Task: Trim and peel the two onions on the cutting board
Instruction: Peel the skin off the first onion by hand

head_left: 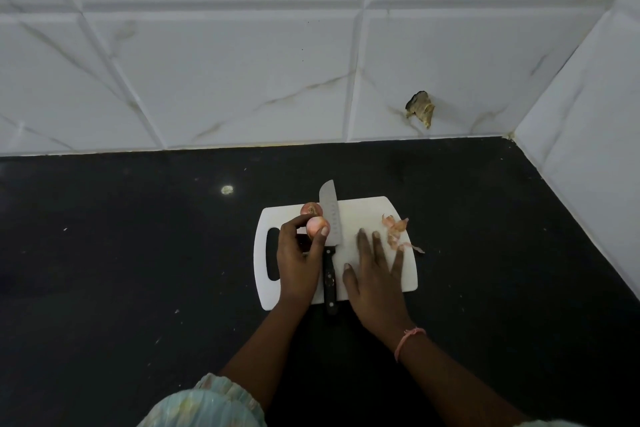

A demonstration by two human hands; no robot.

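On a black desk (138, 253), a white cutting board (367, 211) lay. The right hand (375, 274) rested flat on it, fingers spread. The left hand (299, 260) pinched a peeled onion (316, 225). A knife (330, 246) lay between the hands. At 11 o'clock sat the second onion (311, 209); at 2 o'clock, onion skins (396, 230).

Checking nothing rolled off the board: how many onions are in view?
2. One small pinkish peeled-looking onion is pinched in the left hand above the white plastic cutting board; one brownish onion lies behind it at the board's far edge.
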